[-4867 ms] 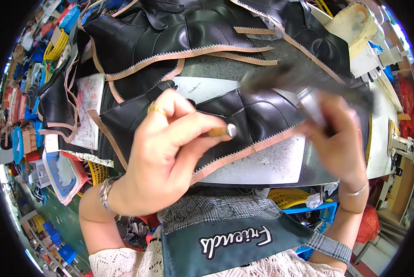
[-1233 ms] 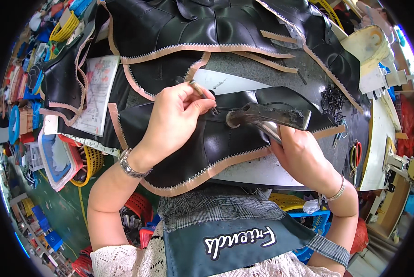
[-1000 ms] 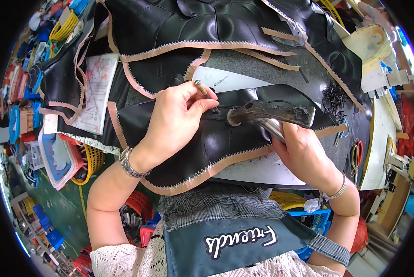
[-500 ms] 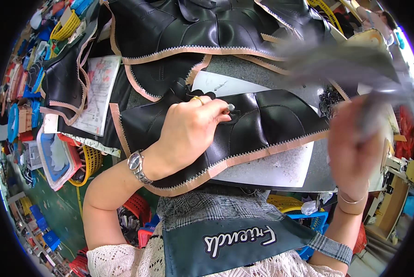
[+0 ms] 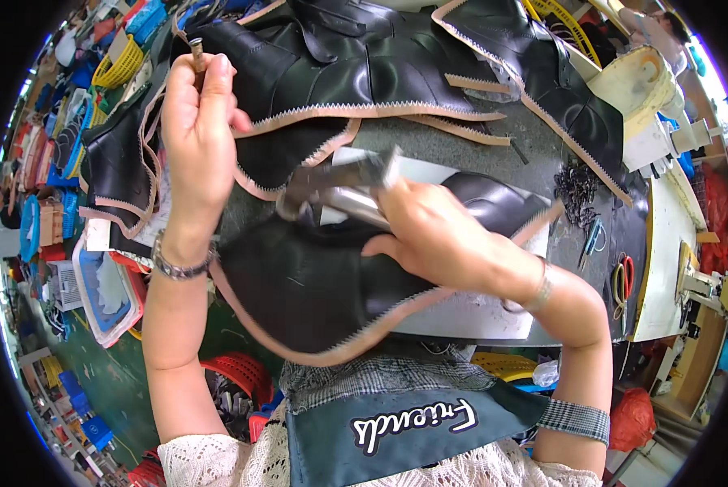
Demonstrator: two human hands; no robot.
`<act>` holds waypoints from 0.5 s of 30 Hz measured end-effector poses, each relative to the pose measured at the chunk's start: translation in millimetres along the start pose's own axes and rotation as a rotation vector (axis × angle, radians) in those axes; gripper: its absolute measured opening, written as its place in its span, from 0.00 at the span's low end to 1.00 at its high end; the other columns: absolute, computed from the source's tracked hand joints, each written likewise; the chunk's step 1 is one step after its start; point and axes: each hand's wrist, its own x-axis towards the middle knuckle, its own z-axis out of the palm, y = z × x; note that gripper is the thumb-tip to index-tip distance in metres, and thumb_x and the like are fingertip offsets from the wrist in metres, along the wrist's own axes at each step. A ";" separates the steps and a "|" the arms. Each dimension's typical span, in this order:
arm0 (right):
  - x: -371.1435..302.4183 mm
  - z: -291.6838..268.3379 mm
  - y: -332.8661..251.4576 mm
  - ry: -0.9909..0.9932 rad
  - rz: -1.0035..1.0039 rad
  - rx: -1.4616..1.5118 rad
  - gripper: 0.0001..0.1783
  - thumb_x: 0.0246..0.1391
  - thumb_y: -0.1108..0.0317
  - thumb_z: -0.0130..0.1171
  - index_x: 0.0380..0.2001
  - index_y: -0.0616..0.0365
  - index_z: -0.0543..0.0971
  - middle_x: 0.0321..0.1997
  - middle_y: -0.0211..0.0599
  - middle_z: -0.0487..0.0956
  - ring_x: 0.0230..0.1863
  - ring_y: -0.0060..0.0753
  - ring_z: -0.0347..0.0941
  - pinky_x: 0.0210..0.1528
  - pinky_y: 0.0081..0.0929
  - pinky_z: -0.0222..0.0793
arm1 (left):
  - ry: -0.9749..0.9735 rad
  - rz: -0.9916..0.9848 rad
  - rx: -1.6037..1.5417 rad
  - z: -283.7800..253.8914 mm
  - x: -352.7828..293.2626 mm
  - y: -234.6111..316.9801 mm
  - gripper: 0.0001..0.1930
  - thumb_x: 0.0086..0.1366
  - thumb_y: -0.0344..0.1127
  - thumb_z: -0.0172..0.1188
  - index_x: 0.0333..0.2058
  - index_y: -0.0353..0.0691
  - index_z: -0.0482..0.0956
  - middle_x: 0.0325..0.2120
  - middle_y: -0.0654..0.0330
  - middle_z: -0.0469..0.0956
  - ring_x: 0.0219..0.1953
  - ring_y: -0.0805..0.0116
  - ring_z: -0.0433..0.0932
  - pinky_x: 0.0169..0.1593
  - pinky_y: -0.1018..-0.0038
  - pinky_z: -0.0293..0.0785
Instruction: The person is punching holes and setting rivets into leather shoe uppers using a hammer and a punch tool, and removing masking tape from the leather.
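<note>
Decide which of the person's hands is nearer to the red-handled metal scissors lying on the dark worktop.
Right. The right hand, holding a dark-headed metal hammer, is over the black leather-like piece, left of the scissors; the left hand is much farther left.

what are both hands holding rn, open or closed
Left hand: closed, holding a metal punch upright.
Right hand: holding a hammer, which looks blurred; the full grip is hard to see.

A punch (image 5: 197,58) is gripped by the left hand (image 5: 203,134), a hammer (image 5: 335,177) by the right hand (image 5: 441,235) near a black shoe upper (image 5: 307,284).
</note>
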 end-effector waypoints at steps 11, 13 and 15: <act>-37.4 -253.3 181.3 0.536 0.402 -0.747 0.28 0.42 0.53 0.73 0.34 0.68 0.77 0.30 0.50 0.79 0.34 0.45 0.76 0.40 0.37 0.70 | -0.593 0.469 0.953 23.1 22.4 -77.9 0.33 0.50 0.33 0.70 0.57 0.40 0.73 0.34 0.52 0.73 0.37 0.52 0.75 0.42 0.63 0.73; -41.9 -237.1 228.4 0.498 0.567 -0.818 0.28 0.44 0.49 0.71 0.32 0.66 0.77 0.32 0.51 0.79 0.37 0.50 0.76 0.42 0.40 0.69 | -0.621 0.509 0.947 18.3 31.8 -92.3 0.31 0.51 0.29 0.68 0.56 0.39 0.74 0.33 0.52 0.73 0.36 0.52 0.76 0.41 0.63 0.74; -45.0 -230.7 236.2 0.484 0.550 -0.932 0.28 0.45 0.48 0.70 0.32 0.66 0.77 0.32 0.50 0.79 0.37 0.50 0.75 0.42 0.40 0.68 | -0.638 0.543 0.878 11.4 37.0 -97.5 0.26 0.50 0.21 0.61 0.52 0.37 0.78 0.30 0.51 0.74 0.34 0.51 0.76 0.40 0.65 0.75</act>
